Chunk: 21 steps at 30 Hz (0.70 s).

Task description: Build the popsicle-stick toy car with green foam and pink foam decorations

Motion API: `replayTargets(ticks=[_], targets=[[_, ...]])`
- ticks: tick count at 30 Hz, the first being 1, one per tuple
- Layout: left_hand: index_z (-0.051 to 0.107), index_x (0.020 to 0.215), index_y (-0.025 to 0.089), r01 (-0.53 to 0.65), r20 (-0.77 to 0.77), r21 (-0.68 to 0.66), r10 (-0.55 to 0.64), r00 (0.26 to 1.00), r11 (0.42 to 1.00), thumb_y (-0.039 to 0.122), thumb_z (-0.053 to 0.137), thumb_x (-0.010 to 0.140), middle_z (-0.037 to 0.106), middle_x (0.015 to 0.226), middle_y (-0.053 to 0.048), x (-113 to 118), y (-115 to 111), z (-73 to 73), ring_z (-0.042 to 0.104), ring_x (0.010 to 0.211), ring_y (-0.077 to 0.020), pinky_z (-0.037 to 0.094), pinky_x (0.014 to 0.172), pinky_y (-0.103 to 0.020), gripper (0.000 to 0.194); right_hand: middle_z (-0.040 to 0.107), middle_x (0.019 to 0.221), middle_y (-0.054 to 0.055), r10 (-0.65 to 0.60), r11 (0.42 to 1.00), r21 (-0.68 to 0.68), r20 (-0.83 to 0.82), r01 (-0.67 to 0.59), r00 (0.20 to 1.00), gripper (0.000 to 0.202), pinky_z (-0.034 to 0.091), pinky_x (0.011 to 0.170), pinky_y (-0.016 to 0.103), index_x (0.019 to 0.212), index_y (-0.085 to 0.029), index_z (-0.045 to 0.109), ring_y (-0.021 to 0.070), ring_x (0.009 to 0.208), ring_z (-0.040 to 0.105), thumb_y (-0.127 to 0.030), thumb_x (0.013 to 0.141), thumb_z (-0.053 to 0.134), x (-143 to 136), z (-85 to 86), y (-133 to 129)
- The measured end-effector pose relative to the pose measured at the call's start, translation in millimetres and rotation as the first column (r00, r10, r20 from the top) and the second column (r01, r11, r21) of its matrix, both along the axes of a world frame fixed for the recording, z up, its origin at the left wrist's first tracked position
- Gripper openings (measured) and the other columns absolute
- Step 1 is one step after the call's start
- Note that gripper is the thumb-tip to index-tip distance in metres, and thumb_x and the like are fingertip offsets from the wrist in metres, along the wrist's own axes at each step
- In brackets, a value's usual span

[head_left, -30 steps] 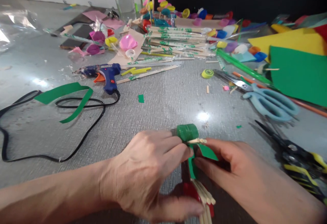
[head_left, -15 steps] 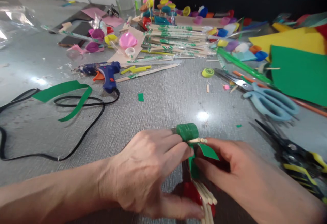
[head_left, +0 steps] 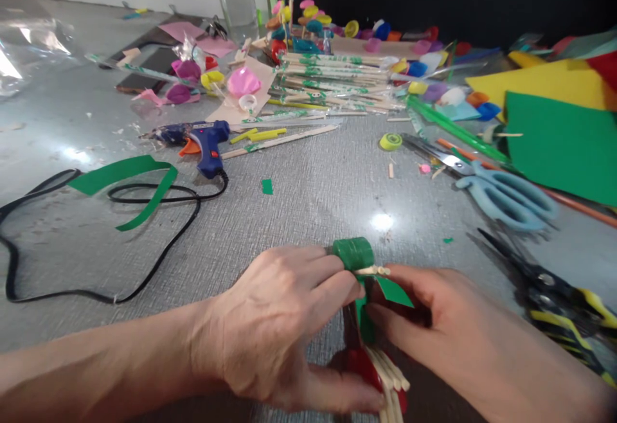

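While the left hand (head_left: 279, 326) is arched, fingers curled against the model (head_left: 365, 330) and thumb stretched to its sticks (head_left: 388, 371), the model is pinched between the thumb and forefinger of the right hand (head_left: 443, 314). It is judged partly built: the sticks and a red part (head_left: 359, 365), nearer than the right thumb, appear joined, but a green flap (head_left: 395, 291) is left loose between that thumb and forefinger. The model's long axis is directed away from the wrists, slanted slightly leftward, its green roll (head_left: 354, 254) pointed forward beside the left forefinger.
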<state>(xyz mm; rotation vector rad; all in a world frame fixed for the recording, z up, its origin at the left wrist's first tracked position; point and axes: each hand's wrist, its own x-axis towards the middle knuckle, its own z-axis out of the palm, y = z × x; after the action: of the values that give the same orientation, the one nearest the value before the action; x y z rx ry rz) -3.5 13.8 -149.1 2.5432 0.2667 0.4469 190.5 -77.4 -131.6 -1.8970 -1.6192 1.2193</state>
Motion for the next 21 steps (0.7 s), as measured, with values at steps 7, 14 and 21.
replayTargets(ticks=[7,14,21], targets=[[0.063,0.098,0.012,0.031,-0.002,0.006,-0.031,1.000,0.999,0.058,0.072,0.081,0.062,0.079,-0.002,-2.7,-1.0,1.2,0.054,0.067,-0.0180,0.040,0.056,-0.034,0.050,0.067,0.069,-0.004,-0.139,0.990,0.031,-0.042,0.140,0.989,0.016,0.047,0.049,0.024,0.079,-0.026,0.060,0.0167,0.059,0.064,-0.041,0.086,0.058,0.5,-0.6,7.1],[0.063,0.096,0.013,0.037,0.002,0.009,-0.037,0.999,0.999,0.052,0.062,0.090,0.064,0.081,-0.005,-1.9,0.6,1.6,0.056,0.069,-0.0191,0.042,0.057,-0.033,0.040,0.061,0.060,-0.005,-0.096,0.969,0.243,0.219,0.041,0.971,0.016,0.042,0.045,0.026,0.081,-0.026,0.058,0.0171,0.052,0.058,-0.041,0.085,0.057,2.9,-6.3,6.8],[0.059,0.088,0.015,0.045,0.005,0.039,-0.045,0.999,0.998,0.047,0.056,0.095,0.064,0.077,-0.004,-3.1,0.2,0.6,0.057,0.067,-0.0188,0.043,0.058,-0.033,0.033,0.059,0.056,-0.006,-0.075,0.877,0.458,0.426,-0.143,0.902,0.015,0.036,0.039,0.026,0.087,-0.024,0.056,0.0158,0.042,0.056,-0.036,0.096,0.052,-1.7,-6.3,6.7]])
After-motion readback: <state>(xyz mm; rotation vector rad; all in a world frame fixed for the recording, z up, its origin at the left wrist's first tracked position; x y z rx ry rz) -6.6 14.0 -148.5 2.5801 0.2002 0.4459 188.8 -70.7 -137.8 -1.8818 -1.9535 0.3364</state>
